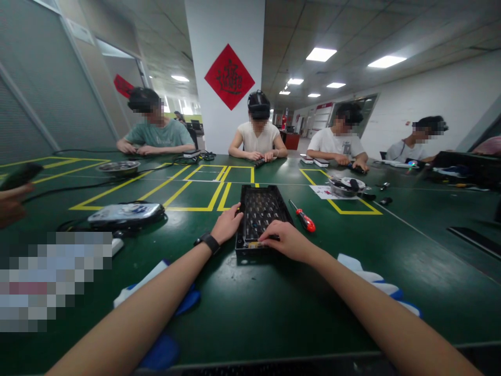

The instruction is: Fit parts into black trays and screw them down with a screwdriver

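A black rectangular grid-like case (261,209) lies flat on the green table (274,303) in front of me. My left hand (227,225), with a black watch on its wrist, rests against the case's left edge, fingers curled onto the rim. My right hand (285,240) lies on the case's near right corner, fingers stretched flat over a small yellowish part there. A red-handled screwdriver (303,216) lies just right of the case.
White and blue gloves (373,279) lie under my forearms. A phone-like device (126,213) with cables sits at left. Yellow tape boxes mark the table. Several seated people work at the far side, with a metal bowl (346,186) at right.
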Action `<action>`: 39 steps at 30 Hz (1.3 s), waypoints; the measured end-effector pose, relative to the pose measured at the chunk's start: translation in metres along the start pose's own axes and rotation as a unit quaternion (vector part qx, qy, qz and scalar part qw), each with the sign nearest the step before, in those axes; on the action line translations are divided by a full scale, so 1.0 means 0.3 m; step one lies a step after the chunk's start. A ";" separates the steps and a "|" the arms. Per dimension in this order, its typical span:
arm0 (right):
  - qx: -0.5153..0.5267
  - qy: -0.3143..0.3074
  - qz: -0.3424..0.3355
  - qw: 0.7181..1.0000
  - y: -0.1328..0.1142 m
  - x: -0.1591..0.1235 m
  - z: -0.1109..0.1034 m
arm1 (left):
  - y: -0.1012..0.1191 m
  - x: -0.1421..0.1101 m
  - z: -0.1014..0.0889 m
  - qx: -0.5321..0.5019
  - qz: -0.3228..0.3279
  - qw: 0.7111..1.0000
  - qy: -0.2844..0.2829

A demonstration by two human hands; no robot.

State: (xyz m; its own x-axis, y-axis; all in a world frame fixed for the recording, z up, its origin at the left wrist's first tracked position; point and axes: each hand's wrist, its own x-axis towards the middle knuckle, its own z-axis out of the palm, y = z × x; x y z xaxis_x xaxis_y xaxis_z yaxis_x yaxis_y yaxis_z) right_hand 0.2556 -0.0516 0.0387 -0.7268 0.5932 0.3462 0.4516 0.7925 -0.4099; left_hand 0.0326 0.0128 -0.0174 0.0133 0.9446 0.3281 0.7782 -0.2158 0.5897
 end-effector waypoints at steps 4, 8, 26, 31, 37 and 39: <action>0.006 0.006 0.003 1.000 0.005 -0.001 0.005 | 0.006 -0.012 -0.004 -0.018 0.018 1.000 0.019; 0.010 0.011 0.000 1.000 0.010 -0.001 0.005 | 0.010 -0.016 -0.008 -0.021 0.019 1.000 0.008; 0.017 0.011 0.009 1.000 0.014 -0.002 0.006 | 0.004 -0.015 -0.008 -0.017 0.022 1.000 -0.005; 0.020 0.010 0.009 1.000 0.011 -0.004 0.003 | 0.005 -0.016 -0.010 -0.014 0.025 1.000 -0.005; 0.010 0.004 0.012 1.000 0.009 -0.003 0.005 | 0.006 -0.016 -0.009 -0.016 0.021 1.000 -0.005; 0.009 0.005 0.013 1.000 0.009 -0.003 0.005 | 0.006 -0.016 -0.010 -0.017 0.020 1.000 -0.004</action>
State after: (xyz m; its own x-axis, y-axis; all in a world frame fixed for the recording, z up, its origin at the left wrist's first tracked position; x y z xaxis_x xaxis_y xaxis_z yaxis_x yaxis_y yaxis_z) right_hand 0.2567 -0.0502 0.0360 -0.7093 0.6151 0.3444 0.4609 0.7743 -0.4337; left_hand 0.0322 0.0072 -0.0157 0.0495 0.9367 0.3467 0.7546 -0.2625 0.6014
